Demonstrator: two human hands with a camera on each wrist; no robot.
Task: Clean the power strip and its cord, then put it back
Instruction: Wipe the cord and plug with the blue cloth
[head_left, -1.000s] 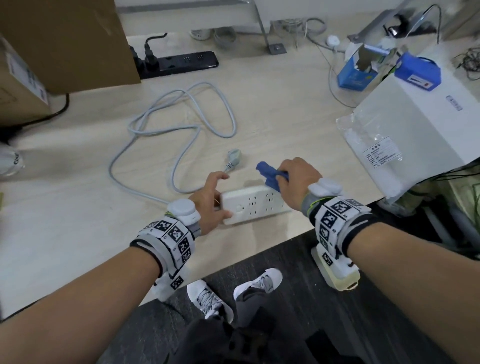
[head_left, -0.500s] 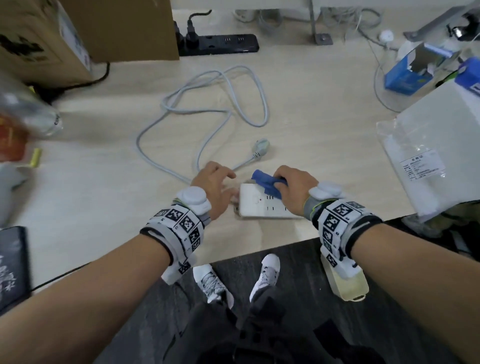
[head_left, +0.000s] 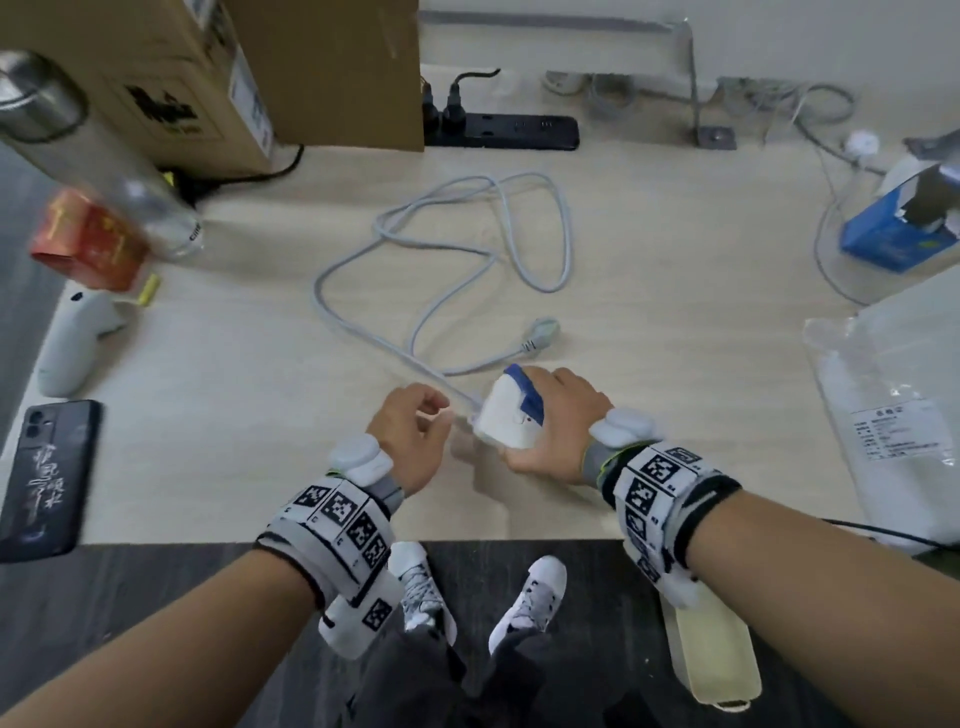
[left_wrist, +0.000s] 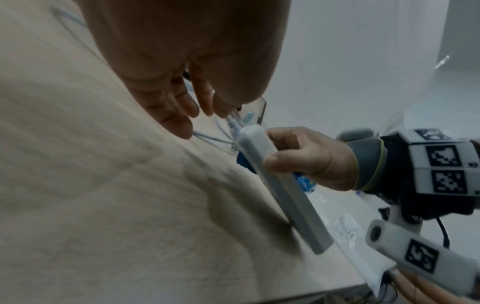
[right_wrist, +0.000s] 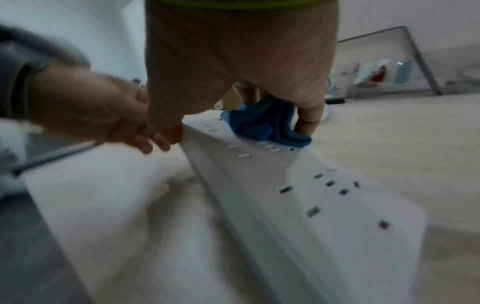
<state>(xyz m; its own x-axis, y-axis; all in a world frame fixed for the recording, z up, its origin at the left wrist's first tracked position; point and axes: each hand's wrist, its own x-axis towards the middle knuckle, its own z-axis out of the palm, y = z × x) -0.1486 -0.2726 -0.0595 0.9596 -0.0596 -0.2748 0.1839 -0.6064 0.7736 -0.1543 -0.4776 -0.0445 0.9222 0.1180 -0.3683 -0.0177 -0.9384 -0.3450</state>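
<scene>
While the right hand (head_left: 558, 421) grips tilted power strip (head_left: 506, 418) with blue cloth (head_left: 527, 392), left hand (head_left: 410, 439) hovers loosely curled, empty; strip-wiping step, cord (head_left: 447, 249) apparently next.

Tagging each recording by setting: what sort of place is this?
Probably an office or lab desk. A pale wood-look desk carries cardboard boxes, a black power strip with plugs in it, a phone and loose cables.
</scene>
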